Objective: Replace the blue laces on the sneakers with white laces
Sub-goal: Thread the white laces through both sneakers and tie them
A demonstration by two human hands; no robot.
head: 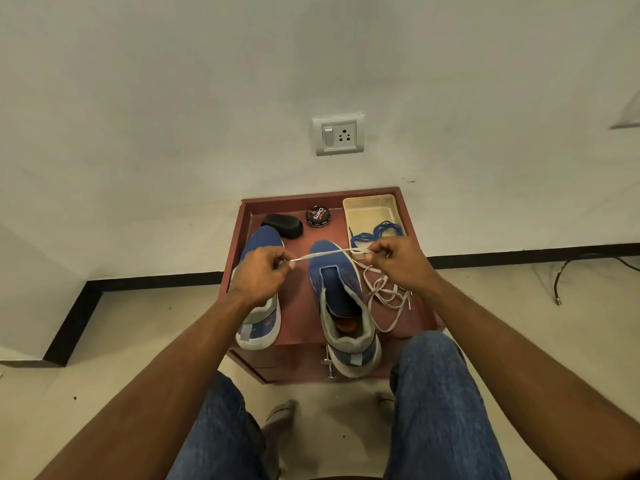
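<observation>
White lace: pinched taut between left hand and right hand, above the right sneaker, probably to straighten it before threading. Flat, pale, slack remainder looping beside that sneaker on the red stand. Both sneakers blue, grey-heeled, seemingly laceless, though eyelets hard to make out. Left sneaker partly under the left hand. Blue laces heaped aside in the tray. Behind: polish tin, black brush.
</observation>
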